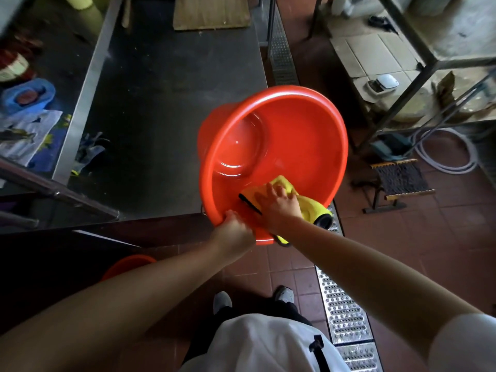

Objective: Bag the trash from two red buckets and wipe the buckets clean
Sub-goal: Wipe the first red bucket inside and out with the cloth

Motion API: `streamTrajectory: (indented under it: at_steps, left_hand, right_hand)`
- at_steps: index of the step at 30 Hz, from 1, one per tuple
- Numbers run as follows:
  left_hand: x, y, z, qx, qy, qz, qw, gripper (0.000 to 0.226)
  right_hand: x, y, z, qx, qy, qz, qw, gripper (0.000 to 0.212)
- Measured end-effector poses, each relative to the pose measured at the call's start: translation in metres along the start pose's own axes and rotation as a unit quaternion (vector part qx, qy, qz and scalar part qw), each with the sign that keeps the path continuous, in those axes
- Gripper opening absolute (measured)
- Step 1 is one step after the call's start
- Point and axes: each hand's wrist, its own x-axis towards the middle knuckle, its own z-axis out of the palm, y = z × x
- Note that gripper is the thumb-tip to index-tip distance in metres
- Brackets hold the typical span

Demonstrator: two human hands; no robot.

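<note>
One hand alone carries the tilted red bucket (273, 146): the left hand (236, 229) curls round its near rim, beside the table (166, 103). The right hand (279, 204), fingers spread, presses the yellow cloth (284, 183) inside. Pressing hard could twist the rim free and drop the bucket onto the floor (442, 237).

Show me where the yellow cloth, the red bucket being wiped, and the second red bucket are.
yellow microfibre cloth (283, 183), head view, on its upper fold past the fingers.
red plastic bucket being wiped (300, 135), head view, on its bare inner wall.
second red bucket (128, 265), head view, on its visible rim below the table.
</note>
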Motion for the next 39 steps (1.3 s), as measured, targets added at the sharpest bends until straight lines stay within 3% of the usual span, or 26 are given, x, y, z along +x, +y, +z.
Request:
streamTrajectory:
  at_steps: [10,15,21,24,27,30,33,35,37,39]
  left_hand:
    - [-0.001,0.0,0.006,0.045,-0.011,0.035,0.998,0.031]
    - [-0.004,0.001,0.016,0.033,0.006,0.012,0.999,0.038]
    - [0.006,0.011,0.013,0.013,0.05,-0.005,0.999,0.04]
    - [0.01,0.019,0.011,0.026,0.057,-0.003,0.998,0.045]
    - [0.008,0.026,0.017,0.053,0.045,0.001,0.998,0.044]
    - [0.006,0.027,0.027,0.047,0.029,-0.022,0.998,0.033]
    - [0.01,0.031,0.036,0.081,0.01,-0.017,0.997,0.041]
    - [0.012,0.034,0.04,0.081,-0.002,-0.014,0.997,0.05]
    - [0.013,0.035,0.039,0.054,-0.009,-0.017,0.998,0.052]
    - [0.013,0.034,0.037,0.042,-0.014,-0.021,0.999,0.046]
  right_hand:
    - [-0.001,0.0,0.015,0.106,-0.054,-0.058,0.991,0.069]
    - [0.019,-0.004,0.025,0.055,-0.086,-0.094,0.99,0.06]
    - [0.073,0.029,0.03,-0.01,-0.031,-0.009,0.999,0.055]
    - [0.095,0.004,0.035,0.056,-0.05,0.014,0.997,0.053]
    - [0.102,-0.028,0.047,0.171,-0.062,-0.042,0.982,0.051]
    - [0.115,0.001,0.058,0.078,-0.019,-0.112,0.99,0.052]
    - [0.132,0.037,0.056,0.041,0.037,0.005,0.998,0.05]
    - [0.133,0.017,0.055,0.093,0.017,0.04,0.995,0.049]
    - [0.122,-0.017,0.059,0.18,-0.019,-0.011,0.983,0.05]
    - [0.11,-0.019,0.066,0.181,-0.01,-0.089,0.979,0.049]
